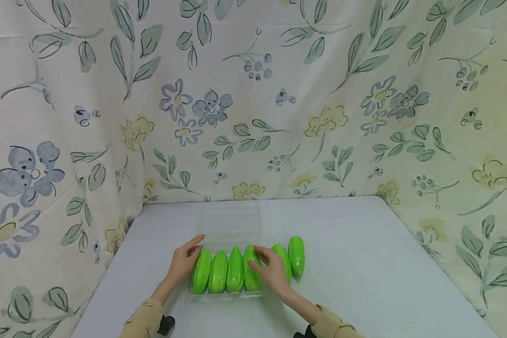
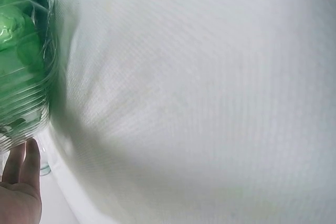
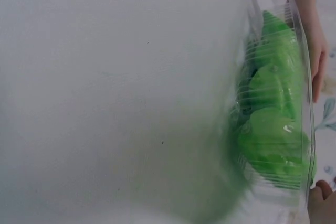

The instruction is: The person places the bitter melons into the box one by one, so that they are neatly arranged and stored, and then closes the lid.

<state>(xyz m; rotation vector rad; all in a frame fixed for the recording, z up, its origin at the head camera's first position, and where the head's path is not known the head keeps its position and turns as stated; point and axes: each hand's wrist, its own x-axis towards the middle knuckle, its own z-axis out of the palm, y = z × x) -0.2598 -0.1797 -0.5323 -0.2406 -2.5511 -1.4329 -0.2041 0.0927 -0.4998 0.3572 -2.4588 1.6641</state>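
Note:
Several glossy green gourds, one of them (image 1: 235,270), lie side by side in a clear plastic box (image 1: 249,295). At the box's left end, my left hand (image 1: 185,260) has its fingers by the top of the leftmost gourd (image 1: 202,272). In the left wrist view two fairly straight fingers (image 2: 30,163) touch the ribbed box wall. My right hand (image 1: 274,271) reaches over the right rim, its fingers and thumb spread apart over the rightmost gourd in the box (image 1: 252,281). The right wrist view shows gourds (image 3: 273,135) through the clear wall.
Right of the box, two more gourds lie on the white table: one (image 1: 284,256) partly behind my right hand, the other (image 1: 296,256) farther right. The box's clear lid (image 1: 230,220) lies folded back behind it. A floral curtain (image 1: 253,117) hangs beyond the table.

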